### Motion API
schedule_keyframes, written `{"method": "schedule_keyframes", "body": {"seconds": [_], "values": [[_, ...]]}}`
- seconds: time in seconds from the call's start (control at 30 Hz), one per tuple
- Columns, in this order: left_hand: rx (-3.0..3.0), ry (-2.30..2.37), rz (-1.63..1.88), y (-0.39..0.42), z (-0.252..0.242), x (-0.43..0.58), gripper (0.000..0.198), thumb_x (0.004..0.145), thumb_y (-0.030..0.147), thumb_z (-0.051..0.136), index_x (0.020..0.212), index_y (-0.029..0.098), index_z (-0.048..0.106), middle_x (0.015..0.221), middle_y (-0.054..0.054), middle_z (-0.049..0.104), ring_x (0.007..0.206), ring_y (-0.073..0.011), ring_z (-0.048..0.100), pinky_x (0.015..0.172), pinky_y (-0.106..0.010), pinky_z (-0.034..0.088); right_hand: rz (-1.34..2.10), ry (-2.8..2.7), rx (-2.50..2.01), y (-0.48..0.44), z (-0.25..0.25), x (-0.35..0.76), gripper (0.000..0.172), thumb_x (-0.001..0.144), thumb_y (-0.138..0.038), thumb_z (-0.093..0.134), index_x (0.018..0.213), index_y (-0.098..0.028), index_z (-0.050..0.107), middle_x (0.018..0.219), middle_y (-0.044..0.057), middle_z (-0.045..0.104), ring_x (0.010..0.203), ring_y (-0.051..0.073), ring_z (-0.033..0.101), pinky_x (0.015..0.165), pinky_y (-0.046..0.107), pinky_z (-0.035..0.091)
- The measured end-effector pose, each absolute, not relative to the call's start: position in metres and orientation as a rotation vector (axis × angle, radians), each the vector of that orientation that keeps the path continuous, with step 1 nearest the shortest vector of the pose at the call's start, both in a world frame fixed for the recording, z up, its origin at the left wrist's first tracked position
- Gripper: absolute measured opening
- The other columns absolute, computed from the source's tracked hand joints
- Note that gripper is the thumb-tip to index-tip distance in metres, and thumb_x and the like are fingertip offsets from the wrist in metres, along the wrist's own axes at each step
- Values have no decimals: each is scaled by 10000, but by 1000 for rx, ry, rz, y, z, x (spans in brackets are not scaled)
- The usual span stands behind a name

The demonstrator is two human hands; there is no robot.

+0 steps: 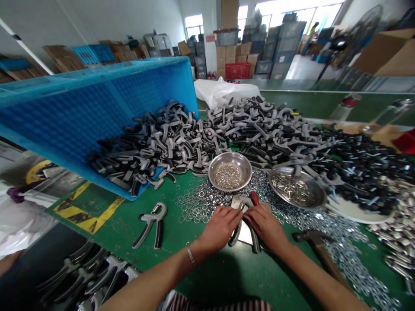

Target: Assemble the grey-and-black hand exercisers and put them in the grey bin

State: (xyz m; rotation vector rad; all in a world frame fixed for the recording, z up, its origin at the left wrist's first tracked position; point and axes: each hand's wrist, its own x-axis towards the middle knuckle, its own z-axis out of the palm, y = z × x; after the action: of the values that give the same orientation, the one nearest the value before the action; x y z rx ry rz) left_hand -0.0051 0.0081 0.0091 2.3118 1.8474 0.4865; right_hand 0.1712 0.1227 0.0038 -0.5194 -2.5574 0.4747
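Note:
Both my hands meet over a grey and black hand grip strengthener (255, 242), its two handles pointing toward me on a metal plate (244, 233). Bent fingers of my left hand (223, 222) close on its upper left part, near a spring. My right hand (264, 222) pinches the upper right side; any small part between its fingers is hidden. A red piece (254, 198) sticks up just beyond the right fingers. Left of my hands, another hand grip strengthener (159, 229) lies by itself on the green table (191, 246).
A tipped blue crate (97, 108) spills grey and black grip parts (181, 142). Metal bowls (214, 179) (319, 201) of small pins stand among loose rings and nuts. A hammer (324, 255) lies right. Black knobs (363, 164) are heaped far right; assembled grips (106, 272) sit lower left.

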Motion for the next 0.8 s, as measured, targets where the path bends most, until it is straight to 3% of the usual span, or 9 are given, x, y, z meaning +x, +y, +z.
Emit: {"method": "schedule_keyframes", "body": {"seconds": [0.1,0.23,0.33,0.47,0.63,0.8], "values": [[2123,1872,617,11,17,-9,357,990,173,452,1322,225,569,1310,-65,617,1190,-233,512,1045,-404,365,291,-2706,-478,125,5,172,207,997,-206,463,1001,-175,667,924,110,689,882,260,603,773,397,551],[2042,1983,766,33,38,-37,295,1001,202,444,1219,209,642,1234,-65,652,1142,-210,544,1021,-382,382,69,-2856,-322,122,7,181,315,941,-78,443,1182,-134,638,1084,155,695,964,286,617,746,392,588],[2087,2186,512,65,53,-68,283,995,215,448,1165,187,673,1183,-85,668,1130,-228,559,996,-388,395,-130,-2911,-268,115,8,191,456,880,-8,439,1310,-88,568,1248,186,653,1015,293,621,809,408,606],[2076,2271,170,114,57,-95,237,934,137,499,937,124,736,1015,-144,710,1064,-272,615,983,-420,407,-341,-2991,-308,106,12,201,537,836,21,443,1363,-46,522,1364,207,591,930,274,637,844,422,615],[2038,2283,62,148,47,-96,202,846,28,540,882,67,735,960,-203,726,985,-292,676,957,-424,441,-335,-3012,-361,106,18,199,562,847,13,429,1395,-87,501,1369,175,604,937,264,649,849,415,623],[2048,2291,109,140,40,-94,193,866,43,537,898,72,725,968,-203,728,991,-295,684,952,-418,449,-297,-3000,-331,105,14,198,529,845,28,403,1352,-57,522,1292,206,640,1030,286,662,846,406,624]]}}
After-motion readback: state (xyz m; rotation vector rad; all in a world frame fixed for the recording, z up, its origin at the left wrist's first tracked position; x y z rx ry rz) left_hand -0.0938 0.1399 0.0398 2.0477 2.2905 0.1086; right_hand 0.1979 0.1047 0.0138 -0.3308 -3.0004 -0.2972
